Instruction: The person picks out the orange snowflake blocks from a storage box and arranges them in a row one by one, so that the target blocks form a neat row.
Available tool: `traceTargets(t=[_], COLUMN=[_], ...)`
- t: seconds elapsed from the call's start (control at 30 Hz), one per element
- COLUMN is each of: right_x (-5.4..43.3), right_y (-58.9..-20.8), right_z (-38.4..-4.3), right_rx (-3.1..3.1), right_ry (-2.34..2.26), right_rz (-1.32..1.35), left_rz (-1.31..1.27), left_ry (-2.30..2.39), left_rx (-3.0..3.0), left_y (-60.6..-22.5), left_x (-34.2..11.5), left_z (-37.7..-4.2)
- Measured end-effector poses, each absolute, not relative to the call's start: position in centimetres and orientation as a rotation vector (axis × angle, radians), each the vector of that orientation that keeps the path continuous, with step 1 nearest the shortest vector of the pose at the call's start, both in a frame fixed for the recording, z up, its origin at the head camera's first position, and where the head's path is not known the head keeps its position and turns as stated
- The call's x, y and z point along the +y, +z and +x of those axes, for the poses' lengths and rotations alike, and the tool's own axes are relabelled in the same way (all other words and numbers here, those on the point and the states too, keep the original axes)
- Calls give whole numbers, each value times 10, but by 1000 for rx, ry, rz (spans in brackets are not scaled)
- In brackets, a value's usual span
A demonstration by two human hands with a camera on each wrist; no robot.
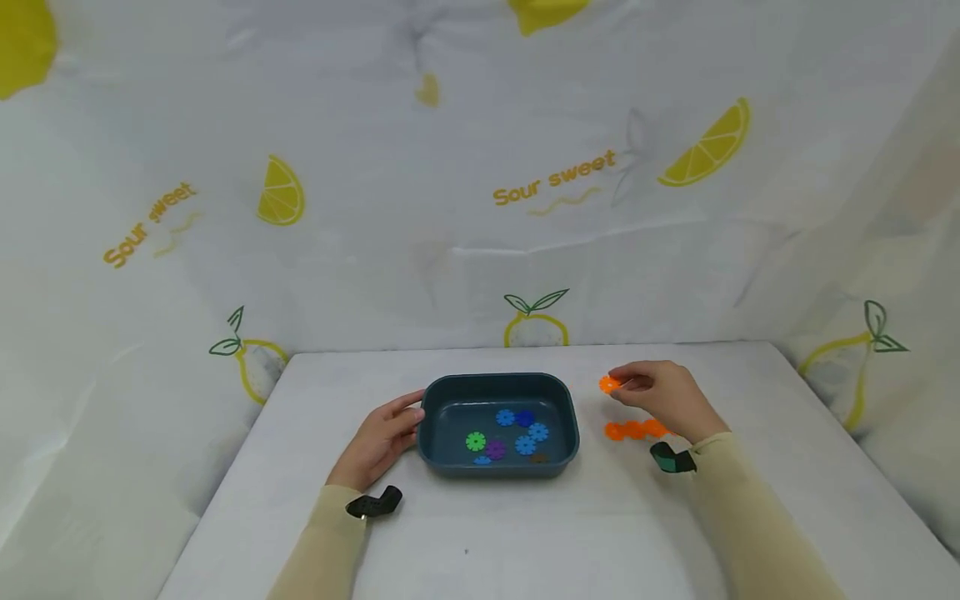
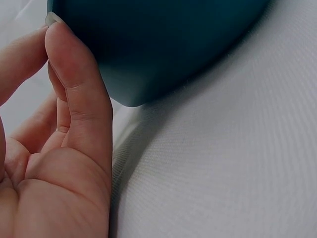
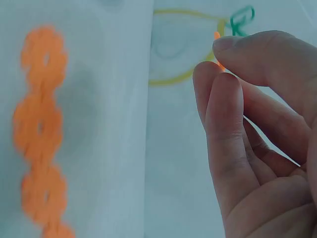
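Note:
In the head view, an orange notched plastic disc (image 1: 607, 384) is pinched between the thumb and fingertips of my right hand (image 1: 670, 397), held to the right of the bin. The right wrist view shows only a thin orange edge of it between the fingertips. A row of joined orange discs (image 3: 39, 124) lies on the table below that hand. My left hand (image 1: 380, 442) grips the left side of a dark blue-green bin (image 1: 498, 472), thumb at its rim. Inside lie several loose discs: blue, a green disc (image 1: 476, 442), a purple disc (image 1: 495, 450) and a brown one.
A white cloth covers the table (image 1: 525, 542). Behind it and at the sides hangs a white curtain (image 1: 390, 275) printed with lemons and lettering. A dark band sits at each wrist, over beige sleeves.

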State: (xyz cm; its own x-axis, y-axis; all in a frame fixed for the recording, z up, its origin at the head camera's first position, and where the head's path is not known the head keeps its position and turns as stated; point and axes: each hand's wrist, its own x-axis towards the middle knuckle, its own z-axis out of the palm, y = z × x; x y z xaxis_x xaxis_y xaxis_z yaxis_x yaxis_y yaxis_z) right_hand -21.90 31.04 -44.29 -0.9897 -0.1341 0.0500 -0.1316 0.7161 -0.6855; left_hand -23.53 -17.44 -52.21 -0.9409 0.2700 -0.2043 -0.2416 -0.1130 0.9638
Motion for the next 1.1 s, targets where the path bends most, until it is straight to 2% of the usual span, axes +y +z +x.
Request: traceTargets(t=[0.3,0.6,1.1], right_x=[377,424,444], right_y=[-462,-479,-490], right_z=[-196,-183,-180], right_rx=[2965,3046,3027], right_ry=[-1094,-949,-907], right_rz=[-42,6,73], left_rz=[35,11,31], left_ry=[2107,2113,2115], left_rx=[1830,1806,1814], left_y=[-522,-520,-520], left_x=[-178,-175,-175], left_z=[-235,-234,-233])
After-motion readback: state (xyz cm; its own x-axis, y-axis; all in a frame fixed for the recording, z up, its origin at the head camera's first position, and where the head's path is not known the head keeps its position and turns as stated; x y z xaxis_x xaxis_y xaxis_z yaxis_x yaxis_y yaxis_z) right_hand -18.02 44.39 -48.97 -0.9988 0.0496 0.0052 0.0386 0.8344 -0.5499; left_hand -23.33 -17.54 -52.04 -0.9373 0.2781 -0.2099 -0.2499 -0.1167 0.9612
